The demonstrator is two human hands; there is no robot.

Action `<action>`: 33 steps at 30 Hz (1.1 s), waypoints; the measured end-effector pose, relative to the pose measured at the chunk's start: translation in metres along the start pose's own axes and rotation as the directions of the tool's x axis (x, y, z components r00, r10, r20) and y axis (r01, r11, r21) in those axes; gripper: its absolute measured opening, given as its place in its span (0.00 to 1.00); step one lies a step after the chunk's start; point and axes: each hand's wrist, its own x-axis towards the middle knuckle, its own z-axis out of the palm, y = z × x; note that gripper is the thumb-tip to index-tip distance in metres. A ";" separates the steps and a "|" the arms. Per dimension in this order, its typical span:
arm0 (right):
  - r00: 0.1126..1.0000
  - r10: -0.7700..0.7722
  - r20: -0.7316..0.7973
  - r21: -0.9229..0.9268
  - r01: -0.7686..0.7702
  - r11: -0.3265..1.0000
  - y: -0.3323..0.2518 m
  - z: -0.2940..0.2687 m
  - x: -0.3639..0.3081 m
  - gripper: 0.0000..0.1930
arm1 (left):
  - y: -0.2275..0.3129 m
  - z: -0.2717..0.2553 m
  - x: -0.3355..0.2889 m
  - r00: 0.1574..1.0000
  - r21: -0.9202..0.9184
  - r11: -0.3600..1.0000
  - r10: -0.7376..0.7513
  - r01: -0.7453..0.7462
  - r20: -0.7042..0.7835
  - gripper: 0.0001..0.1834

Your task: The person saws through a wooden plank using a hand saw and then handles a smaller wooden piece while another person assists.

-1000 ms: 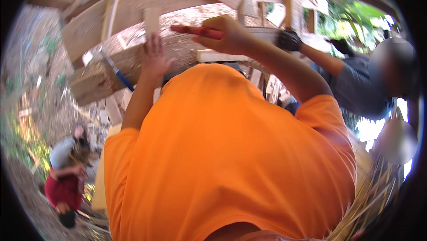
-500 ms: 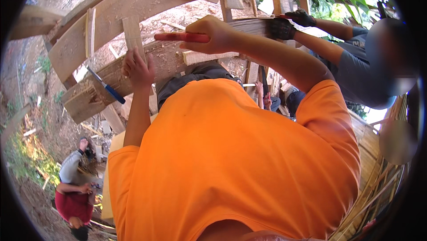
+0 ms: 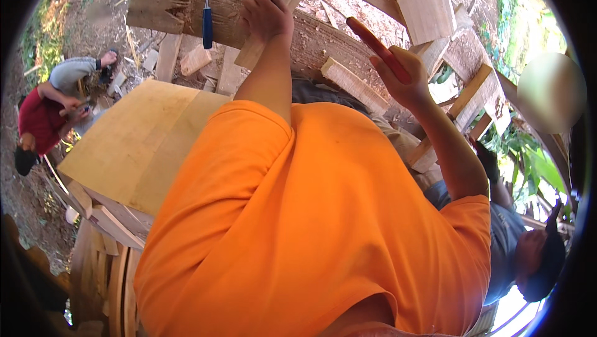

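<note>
The left hand (image 3: 267, 16) steadies a wooden slat (image 3: 283, 10), fingers wrapped around it; the right hand (image 3: 404, 72) grips a red-handled tool (image 3: 376, 44), apparently poised to strike accurately.

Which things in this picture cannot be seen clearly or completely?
- Head view: the head of the red-handled tool in the right hand cannot be made out; only the handle shows.
- Lower end of the wooden strip under the left hand: hidden behind the forearm.
- Work surface below the chest: covered by the orange shirt.
- Blue-handled chisel: its tip is too small to judge.
</note>
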 end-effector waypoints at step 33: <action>0.990 0.143 0.012 -0.042 -0.143 0.989 -0.023 -0.037 0.045 0.19 | -0.003 0.023 0.001 0.997 0.187 0.982 0.049 -0.037 -0.058 0.17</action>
